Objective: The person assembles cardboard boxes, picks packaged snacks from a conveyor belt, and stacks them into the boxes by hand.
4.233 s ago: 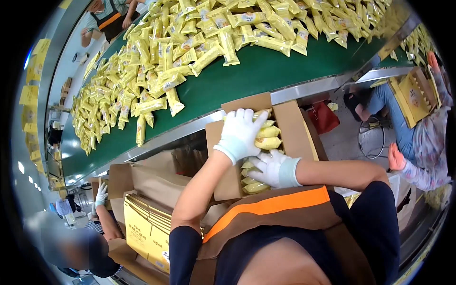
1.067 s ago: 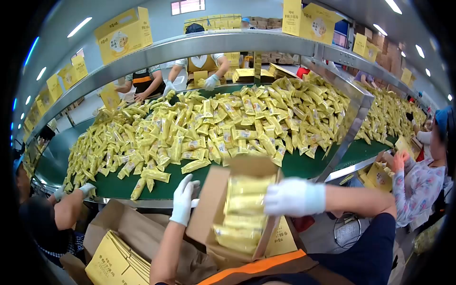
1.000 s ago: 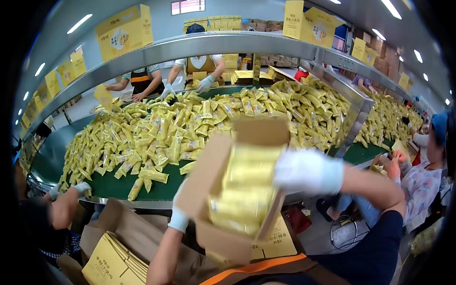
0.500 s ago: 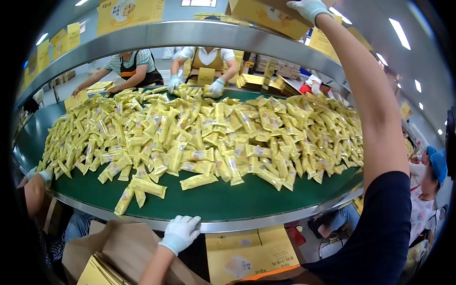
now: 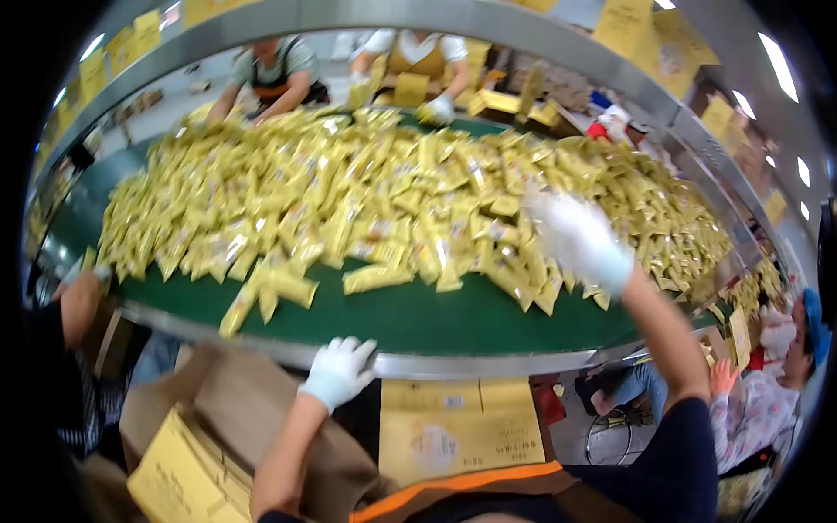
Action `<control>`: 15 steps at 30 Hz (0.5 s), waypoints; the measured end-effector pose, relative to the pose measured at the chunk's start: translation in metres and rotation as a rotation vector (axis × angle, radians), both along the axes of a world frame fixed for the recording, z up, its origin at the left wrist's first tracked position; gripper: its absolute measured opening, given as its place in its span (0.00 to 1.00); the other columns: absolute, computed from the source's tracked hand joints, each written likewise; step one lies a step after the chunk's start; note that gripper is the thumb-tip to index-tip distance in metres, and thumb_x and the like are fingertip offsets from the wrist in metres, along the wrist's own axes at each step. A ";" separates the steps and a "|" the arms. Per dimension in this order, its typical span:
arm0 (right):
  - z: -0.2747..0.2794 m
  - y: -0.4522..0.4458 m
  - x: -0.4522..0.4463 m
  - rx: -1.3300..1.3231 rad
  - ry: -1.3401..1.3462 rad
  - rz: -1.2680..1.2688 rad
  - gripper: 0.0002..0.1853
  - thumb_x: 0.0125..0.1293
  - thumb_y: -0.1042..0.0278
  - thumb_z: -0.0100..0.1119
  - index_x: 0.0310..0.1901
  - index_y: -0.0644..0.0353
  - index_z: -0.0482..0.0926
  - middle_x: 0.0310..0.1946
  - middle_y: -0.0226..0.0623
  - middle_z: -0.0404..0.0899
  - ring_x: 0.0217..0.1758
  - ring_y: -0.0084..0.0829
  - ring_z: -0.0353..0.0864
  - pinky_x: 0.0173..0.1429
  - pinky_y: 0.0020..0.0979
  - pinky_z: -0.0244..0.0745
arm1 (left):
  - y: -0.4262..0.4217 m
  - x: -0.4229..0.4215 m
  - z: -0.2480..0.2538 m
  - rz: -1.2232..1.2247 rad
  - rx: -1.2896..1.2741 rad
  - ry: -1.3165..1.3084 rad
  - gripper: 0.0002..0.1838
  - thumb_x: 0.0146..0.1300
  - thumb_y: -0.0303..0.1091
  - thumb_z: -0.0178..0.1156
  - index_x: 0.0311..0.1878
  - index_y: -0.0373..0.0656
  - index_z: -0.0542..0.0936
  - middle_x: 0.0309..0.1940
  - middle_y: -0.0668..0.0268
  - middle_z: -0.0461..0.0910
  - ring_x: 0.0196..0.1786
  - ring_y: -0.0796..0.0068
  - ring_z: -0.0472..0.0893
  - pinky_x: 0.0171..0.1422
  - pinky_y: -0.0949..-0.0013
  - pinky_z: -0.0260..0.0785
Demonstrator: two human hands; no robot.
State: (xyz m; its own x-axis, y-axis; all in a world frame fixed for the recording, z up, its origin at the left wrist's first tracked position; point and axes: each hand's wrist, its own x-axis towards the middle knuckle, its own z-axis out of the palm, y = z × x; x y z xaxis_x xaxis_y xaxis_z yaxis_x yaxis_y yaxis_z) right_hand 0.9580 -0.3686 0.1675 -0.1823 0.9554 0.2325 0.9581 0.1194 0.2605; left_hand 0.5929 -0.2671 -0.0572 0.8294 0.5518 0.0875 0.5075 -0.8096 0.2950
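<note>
My left hand (image 5: 338, 373), in a white glove, rests on the metal edge (image 5: 436, 364) of the conveyor, its fingers spread and nothing in them. Over the right part of the heap of yellow wrapped packets (image 5: 331, 192) is my right hand (image 5: 580, 240), also gloved and smeared by motion, so its fingers cannot be made out. The packets lie in a thick pile on the green belt (image 5: 418, 322). Below the metal edge, in front of my body, lies a flat yellow printed carton (image 5: 460, 427).
Flat yellow cartons (image 5: 187, 475) stand in a brown box at lower left. A metal shelf (image 5: 323, 17) arches over the belt with yellow boxes (image 5: 667, 48). Two people work across the belt; others sit at the left and right. A stool (image 5: 609, 436) stands at lower right.
The filled box seen earlier in my hands went up to the shelf with my right hand, which has since come down over the packets. My left hand stays on the edge.
</note>
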 end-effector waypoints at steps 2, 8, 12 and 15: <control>-0.102 -0.090 -0.024 -0.343 0.426 0.265 0.20 0.65 0.57 0.60 0.56 0.54 0.81 0.57 0.45 0.80 0.57 0.43 0.81 0.60 0.40 0.77 | -0.023 0.007 0.026 -0.108 -0.086 0.284 0.26 0.57 0.46 0.65 0.60 0.51 0.77 0.50 0.60 0.81 0.53 0.54 0.79 0.56 0.53 0.73; -0.309 -0.254 -0.041 -0.036 0.755 -0.521 0.29 0.57 0.58 0.66 0.60 0.60 0.75 0.67 0.57 0.67 0.68 0.59 0.67 0.71 0.48 0.65 | -0.126 0.043 0.028 -0.239 -0.407 0.024 0.31 0.66 0.52 0.58 0.68 0.49 0.70 0.61 0.56 0.76 0.62 0.55 0.76 0.67 0.53 0.67; -0.384 -0.282 -0.027 -0.206 1.303 -0.967 0.49 0.55 0.50 0.70 0.73 0.68 0.61 0.70 0.57 0.65 0.76 0.50 0.62 0.76 0.39 0.59 | -0.137 0.048 -0.040 0.325 -0.450 0.501 0.40 0.62 0.57 0.60 0.72 0.46 0.64 0.69 0.50 0.67 0.65 0.51 0.74 0.69 0.56 0.67; -0.422 -0.290 -0.011 0.050 1.567 -0.634 0.37 0.60 0.62 0.67 0.68 0.71 0.67 0.62 0.53 0.76 0.64 0.41 0.76 0.68 0.36 0.69 | -0.141 0.032 -0.123 0.585 -0.468 0.048 0.46 0.55 0.51 0.67 0.73 0.44 0.59 0.74 0.52 0.58 0.66 0.48 0.73 0.68 0.55 0.68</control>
